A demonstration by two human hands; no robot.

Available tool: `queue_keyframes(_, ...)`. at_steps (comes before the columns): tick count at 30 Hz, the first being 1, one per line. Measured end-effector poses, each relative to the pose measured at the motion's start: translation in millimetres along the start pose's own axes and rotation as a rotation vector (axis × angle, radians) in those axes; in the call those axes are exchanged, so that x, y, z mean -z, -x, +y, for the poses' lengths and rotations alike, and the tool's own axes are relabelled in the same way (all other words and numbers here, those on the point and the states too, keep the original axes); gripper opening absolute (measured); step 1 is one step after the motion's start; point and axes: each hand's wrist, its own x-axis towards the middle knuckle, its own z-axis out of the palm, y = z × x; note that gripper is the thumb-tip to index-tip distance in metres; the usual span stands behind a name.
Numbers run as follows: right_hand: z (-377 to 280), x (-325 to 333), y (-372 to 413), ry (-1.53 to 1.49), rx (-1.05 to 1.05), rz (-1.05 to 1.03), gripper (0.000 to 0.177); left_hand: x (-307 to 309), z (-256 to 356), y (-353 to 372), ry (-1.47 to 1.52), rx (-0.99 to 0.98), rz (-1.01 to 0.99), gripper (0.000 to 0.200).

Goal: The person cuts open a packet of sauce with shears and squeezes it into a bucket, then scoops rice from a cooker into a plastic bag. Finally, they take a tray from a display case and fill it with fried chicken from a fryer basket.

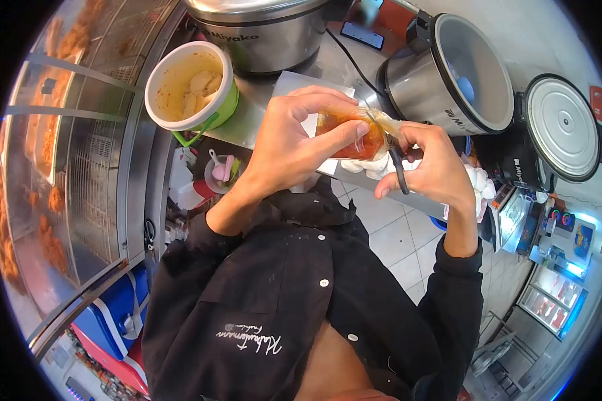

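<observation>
A clear plastic packet of orange-red sauce (pixel 354 148) is pinched by my left hand (pixel 297 137), its thumb lying across the front. Black-handled scissors (pixel 396 164) are in my right hand (pixel 431 164), whose fingers are wrapped round the handles. The scissor blades lie across the packet's upper right end, near its pale gathered plastic. Whether the plastic is cut there cannot be made out. Behind the packet is a white sheet (pixel 291 83) on the metal counter (pixel 247 130).
A green and white bucket (pixel 152 100) with pale food stands left, beside a large rice cooker (pixel 261 47). An open cooker (pixel 441 100) and a round lid (pixel 562 127) are right. A phone (pixel 362 36) lies at the back. Fried food fills a glass case (pixel 100 160) at far left.
</observation>
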Motion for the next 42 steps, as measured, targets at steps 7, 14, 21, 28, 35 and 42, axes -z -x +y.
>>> queue_keyframes(7, 0, 5, 1, 0.053, -0.093, -0.02, 0.069, 2, 0, -1, -0.056, -0.005, -0.009, 0.021)
queue_keyframes(14, -10, 10, 4, 0.092, -0.033, -0.013, 0.067, 2, 0, 0, 0.038, 0.041, -0.065, 0.02)
queue_keyframes(21, -19, 23, 20, 0.212, -0.002, 0.019, 0.075, 7, 4, 1, 0.1, -0.009, -0.093, 0.017)
queue_keyframes(28, -22, 24, 27, 0.274, 0.038, 0.084, 0.074, 0, 8, 1, 0.069, -0.046, -0.036, 0.015)
queue_keyframes(35, -24, 23, 27, 0.237, -0.003, 0.087, 0.072, -7, 9, 3, -0.059, -0.108, -0.007, 0.017)
queue_keyframes(42, -10, 19, 25, 0.189, 0.02, 0.114, 0.071, -9, 13, 4, -0.05, -0.068, 0.022, 0.015)
